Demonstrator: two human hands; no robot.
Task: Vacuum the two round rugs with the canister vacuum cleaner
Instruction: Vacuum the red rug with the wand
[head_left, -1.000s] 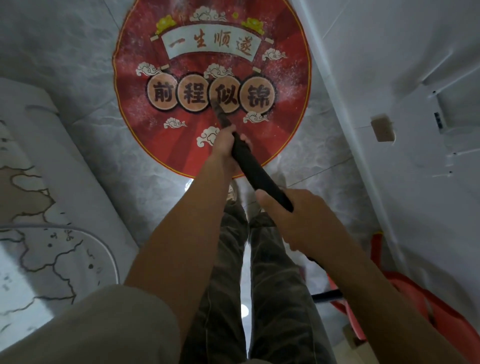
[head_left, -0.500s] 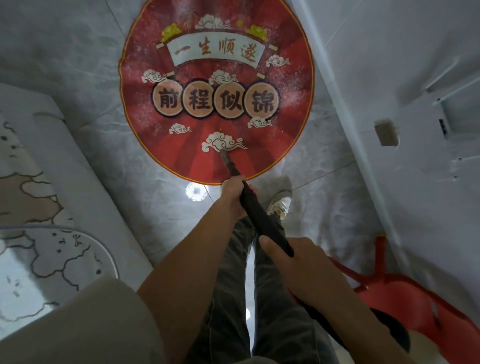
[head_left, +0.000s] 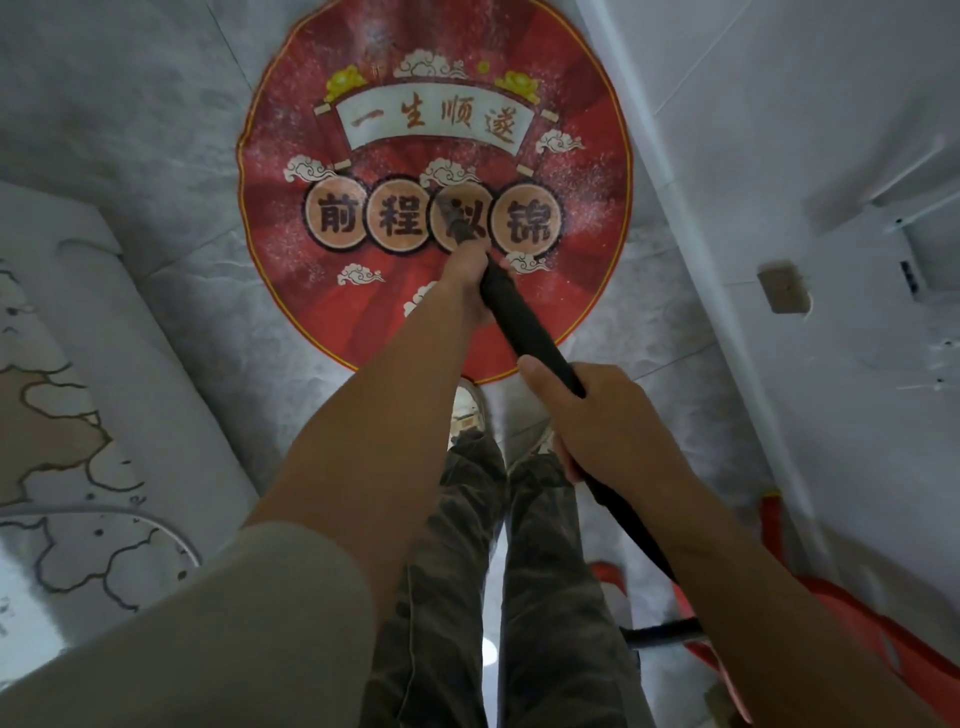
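The left hand (head_left: 470, 278) is curled round the black tube (head_left: 524, 332) low down, close to its tip. The right hand (head_left: 608, 421) grips the same tube higher up, with the thumb along the top and the fingers wrapped under. The tube slants from the right hand down and away to the left hand. Beyond the left hand the narrow nozzle (head_left: 453, 221) sticks out, blurred, over the third of four round lettered discs on the rug (head_left: 322, 306). Whether it touches the rug cannot be told. Behind the right hand the tube runs under the right forearm toward the lower right, where a dark hose (head_left: 662, 635) shows.

The rug is red and round and lies flat on the grey marbled floor (head_left: 171, 291). It has a white scroll banner, gold ornaments and white clouds. Pale specks are scattered over it, thickest on the right side and at the top. Its near edge is just in front of the shoes (head_left: 467, 410), above the grey trousers (head_left: 550, 597). A light sleeve (head_left: 218, 623) covers the left upper arm.

On the right rises a white wall (head_left: 779, 130) bearing a small tan block (head_left: 784, 288). A red plastic frame (head_left: 841, 618) stands at the lower right, under the right forearm. On the left lies a pale veined slab (head_left: 67, 457).
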